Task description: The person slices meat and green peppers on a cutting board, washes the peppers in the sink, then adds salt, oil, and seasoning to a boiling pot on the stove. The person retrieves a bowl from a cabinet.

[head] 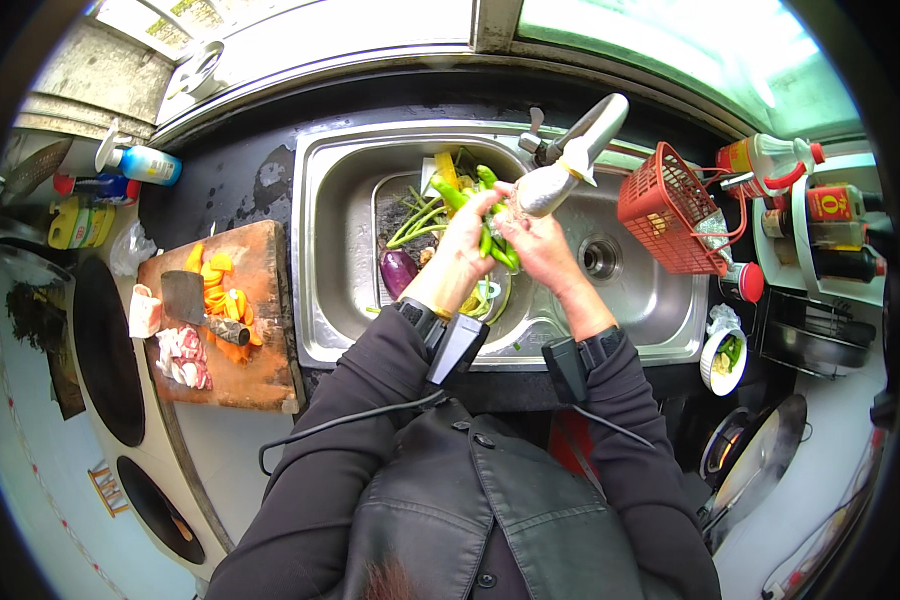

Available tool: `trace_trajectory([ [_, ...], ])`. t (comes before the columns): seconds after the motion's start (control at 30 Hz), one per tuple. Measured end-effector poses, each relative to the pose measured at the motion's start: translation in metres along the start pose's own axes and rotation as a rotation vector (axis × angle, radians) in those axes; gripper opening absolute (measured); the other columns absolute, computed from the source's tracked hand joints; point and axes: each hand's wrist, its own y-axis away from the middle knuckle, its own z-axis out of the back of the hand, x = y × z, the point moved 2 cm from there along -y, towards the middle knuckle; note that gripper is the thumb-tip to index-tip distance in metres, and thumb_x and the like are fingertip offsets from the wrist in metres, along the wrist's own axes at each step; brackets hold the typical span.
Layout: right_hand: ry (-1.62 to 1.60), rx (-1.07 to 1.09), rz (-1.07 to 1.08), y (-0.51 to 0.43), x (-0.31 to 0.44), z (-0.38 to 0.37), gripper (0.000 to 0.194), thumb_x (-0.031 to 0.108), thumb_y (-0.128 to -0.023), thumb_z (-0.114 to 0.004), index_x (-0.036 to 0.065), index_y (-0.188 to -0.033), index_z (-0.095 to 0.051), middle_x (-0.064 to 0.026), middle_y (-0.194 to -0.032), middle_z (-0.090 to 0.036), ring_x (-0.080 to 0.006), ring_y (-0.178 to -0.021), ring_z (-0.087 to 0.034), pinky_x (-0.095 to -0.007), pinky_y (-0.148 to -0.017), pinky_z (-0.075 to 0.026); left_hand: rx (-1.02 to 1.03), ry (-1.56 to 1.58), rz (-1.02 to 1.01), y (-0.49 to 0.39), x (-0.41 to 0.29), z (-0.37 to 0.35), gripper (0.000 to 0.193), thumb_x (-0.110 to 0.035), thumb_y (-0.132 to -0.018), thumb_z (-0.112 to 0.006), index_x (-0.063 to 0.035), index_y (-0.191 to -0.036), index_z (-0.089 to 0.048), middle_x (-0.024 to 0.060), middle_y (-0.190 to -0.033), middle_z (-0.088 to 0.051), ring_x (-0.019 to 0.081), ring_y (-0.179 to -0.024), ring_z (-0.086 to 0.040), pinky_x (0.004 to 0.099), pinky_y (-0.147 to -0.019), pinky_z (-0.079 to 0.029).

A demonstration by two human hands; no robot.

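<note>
My left hand and my right hand together grip a bunch of green peppers over the left basin of a steel double sink. The faucet is right at the fingers, and water appears to run over them. Below my left hand lie a purple eggplant and thin green stalks. A yellow item sits behind the peppers. My forearms hide part of the basin's contents.
Left of the sink, a wooden cutting board bears a cleaver, sliced carrots and raw meat. At right stand a red plastic basket, a white bowl with cut peppers, and a wok by a lit burner.
</note>
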Motion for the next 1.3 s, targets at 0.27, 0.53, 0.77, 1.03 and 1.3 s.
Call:
trace_trajectory([
  [0.27,-0.051,0.131,0.014,-0.030,0.009,0.070,0.050,0.013,-0.087,-0.053,0.003,-0.134,-0.038,-0.0083,-0.135,-0.040,-0.0180,-0.125,-0.038,-0.0328,-0.105,-0.027,0.189,-0.361,0.055,0.043,0.008,0.015,0.015,-0.013,-0.079,-0.061,-0.0037,-0.090,-0.060,0.0066,-0.076,-0.061,0.0166,-0.063,-0.060,0.0298,-0.058,-0.050],
  [0.53,-0.303,-0.010,-0.299,-0.108,-0.010,0.073,0.082,0.032,-0.083,-0.064,0.016,-0.145,-0.012,-0.0076,-0.150,-0.015,-0.0185,-0.136,-0.018,-0.0402,-0.105,-0.021,0.019,-0.287,0.127,0.034,0.014,0.007,0.011,-0.011,-0.078,-0.063,-0.0001,-0.079,-0.061,0.0076,-0.066,-0.062,0.0185,-0.055,-0.060,0.0313,-0.053,-0.051],
  [0.77,-0.361,0.013,-0.365,-0.131,-0.027,0.074,0.077,0.026,-0.088,-0.058,0.012,-0.145,-0.007,-0.0076,-0.147,-0.022,-0.0188,-0.135,-0.020,-0.0400,-0.105,-0.021,0.011,-0.263,0.055,0.066,-0.026,0.044,0.009,-0.009,-0.077,-0.063,-0.0012,-0.074,-0.059,0.0088,-0.062,-0.060,0.0203,-0.052,-0.060,0.0327,-0.051,-0.052],
  [1.03,-0.034,0.138,-0.238,-0.046,-0.053,0.067,0.054,0.021,-0.091,-0.053,0.017,-0.140,-0.030,0.0020,-0.132,-0.044,-0.0099,-0.115,-0.043,-0.0204,-0.085,-0.036,-0.023,-0.279,-0.114,0.161,-0.110,0.083,0.016,-0.011,-0.079,-0.064,0.0016,-0.087,-0.058,0.0121,-0.077,-0.063,0.0213,-0.068,-0.064,0.0358,-0.064,-0.057],
  [1.3,0.103,0.142,-0.377,0.037,0.015,-0.043,0.036,0.023,-0.088,-0.056,0.009,-0.121,-0.051,-0.0024,-0.099,-0.063,-0.0087,-0.089,-0.058,-0.0210,-0.068,-0.044,-0.197,-0.582,-0.542,0.289,-0.248,0.132,0.026,-0.018,-0.081,-0.063,0.0002,-0.099,-0.059,0.0101,-0.082,-0.064,0.0191,-0.069,-0.063,0.0312,-0.068,-0.053],
])
